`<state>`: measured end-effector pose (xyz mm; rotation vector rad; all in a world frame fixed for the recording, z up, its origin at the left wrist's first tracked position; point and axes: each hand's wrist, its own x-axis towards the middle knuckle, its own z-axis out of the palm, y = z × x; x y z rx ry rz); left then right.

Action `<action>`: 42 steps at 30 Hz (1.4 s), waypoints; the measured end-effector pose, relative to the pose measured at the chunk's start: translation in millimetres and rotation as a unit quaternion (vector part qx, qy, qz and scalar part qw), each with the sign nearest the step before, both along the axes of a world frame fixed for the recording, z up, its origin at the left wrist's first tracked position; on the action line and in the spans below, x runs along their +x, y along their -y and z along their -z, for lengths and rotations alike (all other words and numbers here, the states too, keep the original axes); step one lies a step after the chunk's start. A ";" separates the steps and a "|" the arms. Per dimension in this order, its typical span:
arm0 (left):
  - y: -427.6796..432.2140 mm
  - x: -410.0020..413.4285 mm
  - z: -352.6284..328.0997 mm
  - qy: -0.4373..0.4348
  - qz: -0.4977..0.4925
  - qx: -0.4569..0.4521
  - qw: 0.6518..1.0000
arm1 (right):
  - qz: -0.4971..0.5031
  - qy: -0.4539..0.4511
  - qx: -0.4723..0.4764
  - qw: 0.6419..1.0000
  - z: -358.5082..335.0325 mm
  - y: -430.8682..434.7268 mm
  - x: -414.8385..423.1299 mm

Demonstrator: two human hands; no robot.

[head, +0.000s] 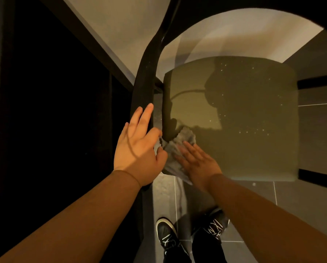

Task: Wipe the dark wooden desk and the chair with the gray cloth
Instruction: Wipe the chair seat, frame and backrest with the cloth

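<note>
Cloth (pixel 179 144), gray, crumpled: soft, light, likely slides easily; lies on chair seat (pixel 235 114) near-left corner, right grip (pixel 197 163) flat atop, fingers straight; left grip (pixel 138 147) open against chair back (pixel 145 82); press mid-cloth

your right hand (pixel 197 164) lies flat, fingers straight, on the crumpled gray cloth (pixel 179 141), pressing it onto the near left corner of the chair's olive-green padded seat (pixel 244 120). your left hand (pixel 138 149) is just beside it, fingers straight and spread over the chair's curved dark frame (pixel 145 76), thumb at the cloth's edge. the dark wooden desk (pixel 54 111) fills the left side. below, your black lace-up shoes (pixel 166 236) stand on the gray tiled floor (pixel 311 196)
</note>
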<state>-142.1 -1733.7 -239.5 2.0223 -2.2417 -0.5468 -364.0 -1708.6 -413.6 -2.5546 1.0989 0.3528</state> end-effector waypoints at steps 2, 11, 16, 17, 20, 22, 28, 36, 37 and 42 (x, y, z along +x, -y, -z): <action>-1.2 1.0 2.8 -0.006 -0.002 -0.009 1.000 | 0.123 0.001 -0.034 0.992 7.3 20.0 -24.8; 0.0 -1.3 2.5 0.027 -0.002 0.004 1.000 | 0.112 -0.019 0.082 0.990 -16.9 -14.0 59.1; -0.1 -0.5 2.9 0.037 -0.006 0.012 0.999 | 0.067 -0.005 0.003 0.998 3.9 0.2 6.5; 0.2 -0.1 2.9 0.034 -0.007 0.014 0.999 | 0.122 0.006 -0.018 0.992 6.6 2.1 -11.4; 1.2 0.1 2.8 0.036 -0.007 0.019 0.999 | 0.255 -0.020 0.000 0.967 1.4 -4.3 -40.6; 2.9 0.0 3.1 0.029 -0.007 0.014 0.999 | 0.333 -0.027 0.018 0.942 -4.8 -5.5 -18.4; 1.7 -0.8 1.6 0.023 -0.005 0.007 1.000 | 0.205 -0.033 0.047 0.977 -6.2 8.6 18.0; 2.1 0.5 1.9 0.021 -0.004 0.006 1.000 | 0.324 -0.102 0.042 0.940 -13.0 3.2 -60.2; 1.7 -0.2 1.1 0.020 -0.004 0.006 1.000 | 0.346 -0.098 0.054 0.932 -16.7 4.6 -48.3; -0.2 0.8 2.0 0.015 -0.002 -0.002 1.000 | 0.240 -0.043 0.068 0.967 -12.0 7.8 4.4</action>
